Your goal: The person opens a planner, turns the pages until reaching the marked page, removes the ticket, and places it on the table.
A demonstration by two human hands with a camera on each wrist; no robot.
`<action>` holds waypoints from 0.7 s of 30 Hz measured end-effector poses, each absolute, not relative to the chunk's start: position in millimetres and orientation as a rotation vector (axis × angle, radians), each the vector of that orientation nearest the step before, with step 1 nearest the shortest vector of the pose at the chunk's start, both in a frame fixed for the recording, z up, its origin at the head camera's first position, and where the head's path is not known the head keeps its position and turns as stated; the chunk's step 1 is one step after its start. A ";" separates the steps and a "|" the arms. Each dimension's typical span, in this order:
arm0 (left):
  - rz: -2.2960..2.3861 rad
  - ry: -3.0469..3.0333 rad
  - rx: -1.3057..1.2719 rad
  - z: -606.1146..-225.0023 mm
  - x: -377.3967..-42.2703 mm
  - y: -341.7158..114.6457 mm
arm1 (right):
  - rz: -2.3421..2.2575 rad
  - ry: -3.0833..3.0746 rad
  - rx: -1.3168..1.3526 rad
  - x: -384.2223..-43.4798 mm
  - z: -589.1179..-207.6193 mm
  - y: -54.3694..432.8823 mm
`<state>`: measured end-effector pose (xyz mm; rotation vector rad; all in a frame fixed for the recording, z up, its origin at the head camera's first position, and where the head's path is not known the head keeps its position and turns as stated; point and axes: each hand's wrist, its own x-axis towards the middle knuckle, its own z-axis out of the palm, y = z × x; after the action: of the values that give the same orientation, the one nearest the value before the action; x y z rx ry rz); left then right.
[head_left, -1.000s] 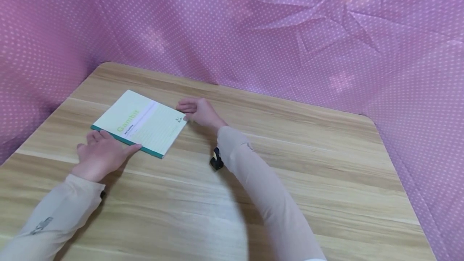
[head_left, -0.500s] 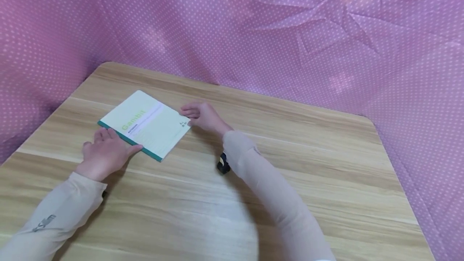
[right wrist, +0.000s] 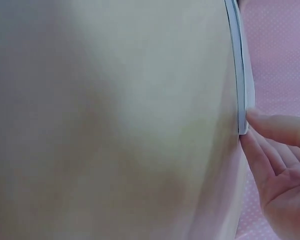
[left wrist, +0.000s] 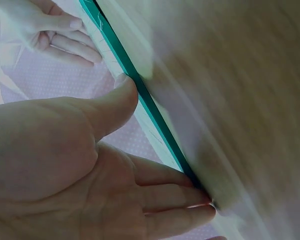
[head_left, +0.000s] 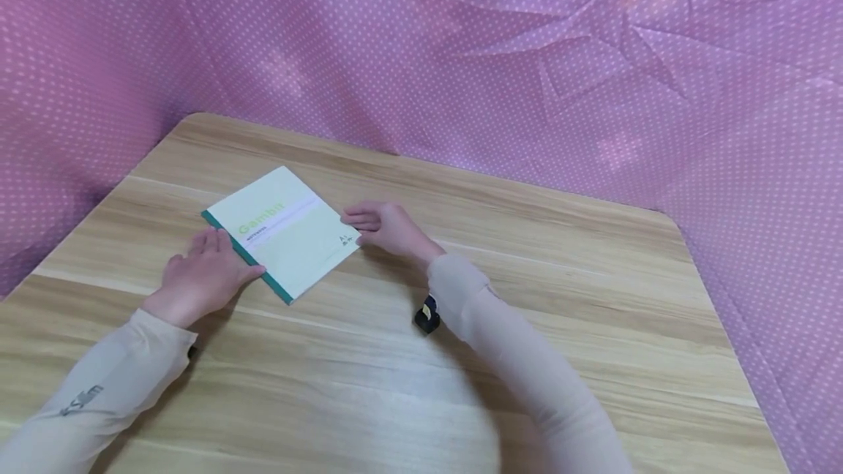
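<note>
A pale green notebook (head_left: 299, 232) with a dark green spine and "Gambit" on its cover lies closed and flat on the wooden table, turned at an angle. My left hand (head_left: 204, 273) touches the spine side, its thumb and fingers spread along the green edge. In the left wrist view the thumb and fingertips meet the spine (left wrist: 152, 110), with fingers mostly straight. At the notebook's right corner, my right hand (head_left: 393, 231) rests its thumb and extended fingers against the edges. The right wrist view shows thumb and fingertips touching either side of that notebook corner (right wrist: 242, 112).
The wood-grain table (head_left: 593, 313) has rounded far corners. A pink cloth (head_left: 461, 57) with white dots hangs behind it and along its sides. A small black device (head_left: 427, 317) sits under the right wrist.
The notebook has turned clockwise and slid a little to the right. My right hand has moved right and nearer along with its corner; the left hand has shifted slightly right.
</note>
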<state>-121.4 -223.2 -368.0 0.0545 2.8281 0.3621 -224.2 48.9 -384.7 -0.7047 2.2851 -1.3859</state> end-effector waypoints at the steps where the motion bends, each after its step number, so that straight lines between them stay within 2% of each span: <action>1: 0.364 2.819 0.062 -368.1 -121.8 -222.4 | -1.385 2.288 -0.702 -221.7 -384.7 50.6; 21: 0.355 2.804 0.311 -368.7 -124.0 -188.7 | -1.315 2.358 -0.616 -165.7 -379.3 94.6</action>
<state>-124.0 -188.7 -368.7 0.3105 2.8044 0.3555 -165.7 94.6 -379.3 -0.6157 2.3584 -1.3155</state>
